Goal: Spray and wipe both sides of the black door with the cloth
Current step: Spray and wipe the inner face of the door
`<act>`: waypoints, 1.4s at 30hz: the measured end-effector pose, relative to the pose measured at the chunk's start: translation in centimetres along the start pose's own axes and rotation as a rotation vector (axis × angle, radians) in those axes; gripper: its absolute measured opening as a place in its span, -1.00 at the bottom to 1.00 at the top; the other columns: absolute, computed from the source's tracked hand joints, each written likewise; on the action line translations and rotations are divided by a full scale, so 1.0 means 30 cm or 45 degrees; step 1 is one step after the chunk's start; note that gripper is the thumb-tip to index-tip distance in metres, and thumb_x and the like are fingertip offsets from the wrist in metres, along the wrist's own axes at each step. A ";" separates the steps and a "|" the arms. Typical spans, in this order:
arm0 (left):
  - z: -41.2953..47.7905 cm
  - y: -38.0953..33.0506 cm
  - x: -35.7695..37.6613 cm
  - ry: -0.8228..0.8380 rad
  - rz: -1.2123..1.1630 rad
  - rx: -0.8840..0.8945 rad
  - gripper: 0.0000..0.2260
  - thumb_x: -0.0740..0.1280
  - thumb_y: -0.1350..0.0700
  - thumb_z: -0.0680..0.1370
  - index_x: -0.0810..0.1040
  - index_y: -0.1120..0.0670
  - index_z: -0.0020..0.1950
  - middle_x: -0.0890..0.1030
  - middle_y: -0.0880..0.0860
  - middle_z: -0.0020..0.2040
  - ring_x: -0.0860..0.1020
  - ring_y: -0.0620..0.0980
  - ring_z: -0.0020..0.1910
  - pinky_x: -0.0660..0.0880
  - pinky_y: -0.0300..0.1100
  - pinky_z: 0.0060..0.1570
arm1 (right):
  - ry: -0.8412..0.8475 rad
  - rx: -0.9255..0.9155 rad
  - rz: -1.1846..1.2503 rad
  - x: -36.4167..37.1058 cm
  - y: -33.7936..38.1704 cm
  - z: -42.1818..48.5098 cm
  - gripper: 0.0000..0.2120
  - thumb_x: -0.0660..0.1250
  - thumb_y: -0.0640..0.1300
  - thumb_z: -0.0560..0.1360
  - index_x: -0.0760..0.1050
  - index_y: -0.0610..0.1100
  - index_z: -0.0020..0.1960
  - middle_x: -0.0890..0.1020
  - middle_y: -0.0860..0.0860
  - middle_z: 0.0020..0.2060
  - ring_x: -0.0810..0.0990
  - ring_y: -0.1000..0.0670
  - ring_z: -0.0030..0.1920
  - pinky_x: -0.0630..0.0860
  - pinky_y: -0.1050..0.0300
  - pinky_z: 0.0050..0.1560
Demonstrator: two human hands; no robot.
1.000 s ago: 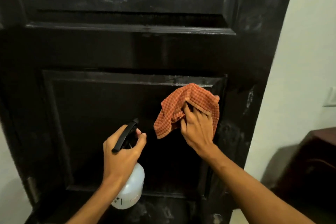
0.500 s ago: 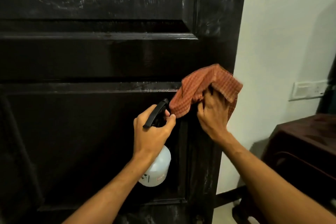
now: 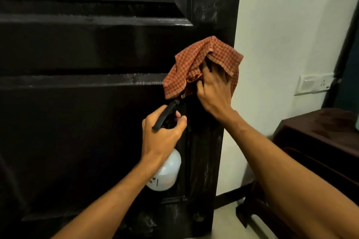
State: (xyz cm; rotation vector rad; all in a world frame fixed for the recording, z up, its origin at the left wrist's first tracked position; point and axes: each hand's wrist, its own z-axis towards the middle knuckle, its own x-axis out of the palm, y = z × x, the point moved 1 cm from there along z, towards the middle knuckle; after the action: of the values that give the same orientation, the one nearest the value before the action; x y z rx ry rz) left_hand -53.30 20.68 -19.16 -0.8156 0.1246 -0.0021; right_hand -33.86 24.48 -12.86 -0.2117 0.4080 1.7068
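The black panelled door (image 3: pixel 87 48) fills the left and middle of the view, with pale smears on its upper panel and right stile. My right hand (image 3: pixel 213 91) grips a bunched orange checked cloth (image 3: pixel 194 64) and presses it against the door's right stile, near the edge. Just below and left of it, my left hand (image 3: pixel 161 136) holds a white spray bottle (image 3: pixel 167 176) by its black trigger head, with the nozzle pointing up toward the cloth.
A white wall (image 3: pixel 287 25) lies right of the door edge, with a switch plate (image 3: pixel 312 83) on it. A dark wooden table (image 3: pixel 320 132) stands at the right, with a dark chair or bench (image 3: pixel 272 209) frame below it near my right forearm.
My right hand has carried the cloth up and right, from the lower panel's corner to the door's right stile. My left hand with the bottle followed rightward, closer to the cloth.
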 end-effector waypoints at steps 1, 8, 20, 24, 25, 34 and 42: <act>-0.011 0.013 0.007 0.002 -0.007 -0.006 -0.86 0.51 0.19 0.54 0.60 0.08 -0.18 0.57 -0.04 -0.39 0.53 -0.13 -0.48 0.44 -0.27 -0.44 | 0.032 0.041 0.013 0.021 -0.017 -0.045 -0.42 0.21 -0.10 0.57 0.23 -0.04 0.58 0.36 -0.13 0.50 0.28 -0.14 0.47 0.14 -0.08 0.48; -0.174 0.142 0.023 0.087 0.013 -0.071 -0.88 0.50 0.20 0.55 0.62 0.09 -0.16 0.61 -0.02 -0.35 0.56 -0.13 -0.45 0.47 -0.29 -0.46 | 0.194 0.112 0.020 0.231 -0.099 -0.715 -0.77 0.22 -0.10 0.54 0.52 -0.19 0.11 0.63 -0.19 0.03 0.59 -0.28 0.08 0.39 -0.16 0.24; -0.340 0.381 -0.011 0.102 0.019 -0.244 -0.86 0.51 0.20 0.54 0.61 0.09 -0.18 0.58 0.00 -0.36 0.56 -0.06 -0.40 0.51 -0.16 -0.41 | 0.115 0.157 0.222 0.240 -0.047 -0.679 -0.80 0.18 -0.01 0.56 0.50 -0.10 -0.08 0.63 -0.13 -0.06 0.54 -0.15 0.03 0.42 -0.13 0.19; -0.344 0.408 -0.006 0.125 0.037 -0.210 -0.88 0.50 0.20 0.55 0.61 0.09 -0.14 0.58 -0.06 -0.35 0.56 -0.10 -0.42 0.48 -0.23 -0.39 | 0.022 0.231 0.141 0.227 -0.083 -0.554 -0.69 0.17 -0.03 0.53 0.56 -0.20 0.09 0.61 -0.18 0.07 0.49 -0.18 0.15 0.32 -0.08 0.25; -0.361 0.419 -0.004 0.130 0.041 -0.213 -0.89 0.50 0.20 0.55 0.61 0.10 -0.14 0.59 -0.05 -0.34 0.57 -0.10 -0.41 0.48 -0.25 -0.39 | 0.079 0.268 0.136 0.250 -0.091 -0.623 -0.69 0.17 -0.05 0.53 0.55 -0.21 0.10 0.60 -0.19 0.07 0.48 -0.20 0.15 0.28 -0.04 0.30; -0.553 0.574 0.009 0.155 0.045 -0.300 -0.85 0.51 0.25 0.53 0.60 0.10 -0.18 0.59 -0.03 -0.36 0.55 -0.11 -0.45 0.47 -0.26 -0.41 | 0.614 0.381 -0.108 0.375 -0.123 -1.454 -0.44 0.44 -0.36 0.28 0.52 -0.33 0.28 0.44 -0.34 0.36 0.41 -0.35 0.35 0.37 -0.28 0.42; -0.584 0.619 0.018 0.196 0.054 -0.302 -0.86 0.51 0.24 0.54 0.60 0.10 -0.17 0.58 -0.03 -0.36 0.55 -0.06 -0.42 0.46 -0.26 -0.43 | -0.174 0.862 0.522 0.298 -0.048 -1.129 -0.66 0.22 -0.49 0.33 0.49 -0.11 -0.07 0.47 -0.13 0.10 0.54 -0.15 0.06 0.55 0.06 0.12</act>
State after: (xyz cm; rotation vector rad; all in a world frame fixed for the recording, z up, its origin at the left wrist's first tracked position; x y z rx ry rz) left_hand -55.59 20.68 -44.59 -1.0492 0.2918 -0.0107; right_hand -37.02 19.85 -47.48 0.5108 0.9445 1.8592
